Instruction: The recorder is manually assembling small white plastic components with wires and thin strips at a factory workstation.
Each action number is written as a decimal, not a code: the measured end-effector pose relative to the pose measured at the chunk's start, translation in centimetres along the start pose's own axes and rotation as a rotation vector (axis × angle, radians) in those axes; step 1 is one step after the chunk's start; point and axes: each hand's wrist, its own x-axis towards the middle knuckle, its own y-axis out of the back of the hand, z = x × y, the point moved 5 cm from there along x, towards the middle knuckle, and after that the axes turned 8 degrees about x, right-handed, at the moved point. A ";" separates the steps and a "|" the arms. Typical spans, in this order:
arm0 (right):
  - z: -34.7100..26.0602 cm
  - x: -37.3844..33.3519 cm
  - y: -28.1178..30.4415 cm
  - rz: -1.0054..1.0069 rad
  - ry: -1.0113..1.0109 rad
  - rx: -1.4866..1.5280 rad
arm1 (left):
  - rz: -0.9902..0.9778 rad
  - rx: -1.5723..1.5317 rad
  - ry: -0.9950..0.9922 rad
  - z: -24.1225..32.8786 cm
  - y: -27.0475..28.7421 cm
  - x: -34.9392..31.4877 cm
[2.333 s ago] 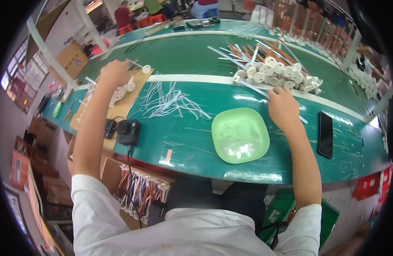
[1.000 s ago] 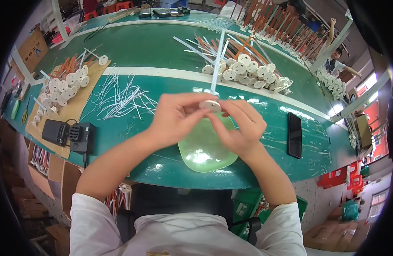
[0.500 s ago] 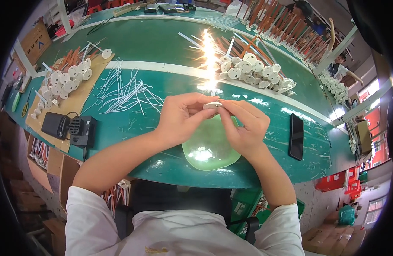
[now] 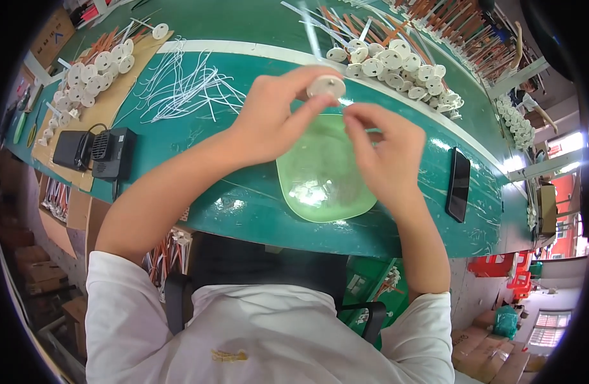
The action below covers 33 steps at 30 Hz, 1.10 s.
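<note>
My left hand (image 4: pixel 275 115) is above the table, thumb and fingers closed on the edge of a white round disc (image 4: pixel 326 88) with a small nub at its centre. A pale strip (image 4: pixel 310 32) rises behind the disc and seems joined to it. My right hand (image 4: pixel 389 147) hovers just to the right, apart from the disc. Its thumb and forefinger are bent close together; whatever lies between them is too small or hidden to make out. Below both hands sits a shallow light-green bowl (image 4: pixel 323 173), its contents unclear.
Loose white cords (image 4: pixel 186 89) lie left of my hands. Piles of strips with white discs stand at left (image 4: pixel 93 77) and beyond the bowl (image 4: pixel 403 67). A black boxy device (image 4: pixel 114 153) is at left, a phone (image 4: pixel 459 184) at right. Farther off, another person's arm (image 4: pixel 542 115) shows.
Both hands were together at the disc; now the right hand has come away to the right. The left hand has tilted the disc so its face shows. The view has shifted, and the strip's bright glare is gone.
</note>
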 end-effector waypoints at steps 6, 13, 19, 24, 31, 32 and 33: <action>0.3 -1.3 -3.3 -0.372 0.025 -0.129 | -0.017 -0.060 0.112 -1.1 -0.6 -0.5; -0.1 -2.6 -5.0 -0.514 -0.027 -0.201 | -0.106 -0.148 0.189 -2.2 -1.9 -1.1; 0.6 -2.1 -4.4 -0.547 -0.070 -0.065 | -0.069 -0.168 0.177 -2.2 -2.0 -0.9; 0.6 -1.1 -2.9 -0.471 -0.148 0.110 | -0.050 -0.214 0.197 -2.1 -1.6 -0.7; 1.5 -0.4 -1.5 -0.385 -0.355 0.372 | -0.056 -0.309 0.231 -1.7 -1.1 -0.5; 1.5 -0.3 -1.4 -0.365 -0.349 0.360 | -0.051 -0.337 0.243 -1.7 -1.0 -0.5; 1.6 -0.3 -1.3 -0.346 -0.341 0.347 | -0.056 -0.336 0.245 -1.6 -0.9 -0.5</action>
